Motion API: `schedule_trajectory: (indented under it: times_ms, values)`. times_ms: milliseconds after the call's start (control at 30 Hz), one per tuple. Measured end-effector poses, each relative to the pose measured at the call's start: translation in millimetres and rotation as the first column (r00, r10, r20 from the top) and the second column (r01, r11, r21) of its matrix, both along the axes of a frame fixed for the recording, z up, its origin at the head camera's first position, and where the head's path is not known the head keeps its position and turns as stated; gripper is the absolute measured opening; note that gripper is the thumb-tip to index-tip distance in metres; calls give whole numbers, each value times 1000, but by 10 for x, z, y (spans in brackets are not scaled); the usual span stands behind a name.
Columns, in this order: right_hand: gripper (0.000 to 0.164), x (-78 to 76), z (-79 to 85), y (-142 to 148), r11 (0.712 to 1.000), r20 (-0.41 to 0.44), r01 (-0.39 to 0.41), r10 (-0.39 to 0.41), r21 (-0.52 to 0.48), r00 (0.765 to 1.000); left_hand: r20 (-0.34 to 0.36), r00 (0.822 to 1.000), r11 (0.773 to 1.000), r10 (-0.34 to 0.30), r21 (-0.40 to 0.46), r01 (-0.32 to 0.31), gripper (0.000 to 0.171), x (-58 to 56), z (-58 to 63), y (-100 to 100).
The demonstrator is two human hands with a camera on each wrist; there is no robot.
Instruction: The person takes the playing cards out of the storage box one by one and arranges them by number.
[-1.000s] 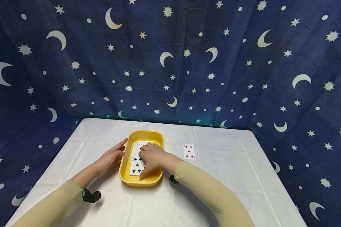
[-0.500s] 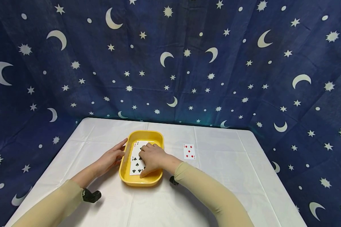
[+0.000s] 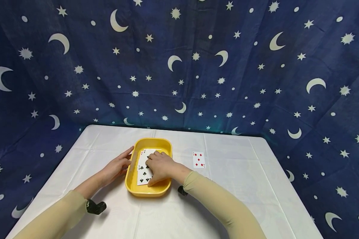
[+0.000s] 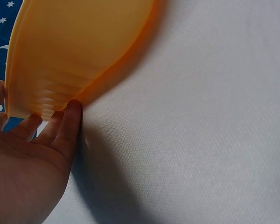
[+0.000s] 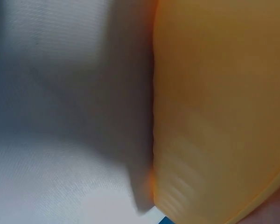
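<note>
In the head view, a yellow tray (image 3: 133, 190) with rounded corners stands on the table. Playing cards lie overlapped inside it, a five of clubs (image 3: 144, 173) nearest, an ace (image 3: 142, 157) partly showing beyond. My right hand (image 3: 161, 166) reaches in over the cards, fingers bent on the far part and thumb at the near edge of the five of clubs, gripping it; its fingertips are partly hidden. My left hand (image 3: 116, 168) rests its fingers against the tray's left side. In the left wrist view, extended fingers (image 4: 71, 122) touch the outer wall.
A five of diamonds (image 3: 198, 160) lies face up to the right of the tray. A white cloth covers the table (image 3: 227, 186). Dark blue fabric (image 3: 179, 86) with moons and stars hangs behind its far edge. The right wrist view shows mostly the tray's outer wall (image 5: 224, 102).
The five of clubs has shifted very slightly to the right under my right hand. The hands and tray otherwise keep their places; the head view has tilted a little.
</note>
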State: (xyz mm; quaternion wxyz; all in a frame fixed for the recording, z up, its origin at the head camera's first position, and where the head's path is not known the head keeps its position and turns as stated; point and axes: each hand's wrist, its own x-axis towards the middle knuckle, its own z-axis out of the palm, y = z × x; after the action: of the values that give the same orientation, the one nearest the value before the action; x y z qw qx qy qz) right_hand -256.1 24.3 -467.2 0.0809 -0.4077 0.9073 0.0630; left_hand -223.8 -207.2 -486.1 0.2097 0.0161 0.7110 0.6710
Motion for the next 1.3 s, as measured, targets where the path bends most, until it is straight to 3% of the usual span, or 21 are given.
schedule_trajectory:
  times_ms: [367, 600, 867, 1300]
  values:
    - [83, -28, 156, 83, 998, 27, 17, -16, -56, 1000, 2, 1000, 1000, 8, 13, -8, 76, -6, -14, -6]
    - [84, -35, 299, 217, 989, 31, 24, -20, -147, 999, 2, 1000, 1000, 5, 5, -5, 77, -14, -14, -6]
    - [84, -38, 479, 485, 972, 25, 60, -56, -226, 998, -1, 999, 998, 42, -56, -42, 75, -5, -19, 3]
    - [87, -109, 628, 1005, 933, 52, 166, -158, -321, 986, -27, 999, 998, 30, -48, -31, 73, 17, -32, 37]
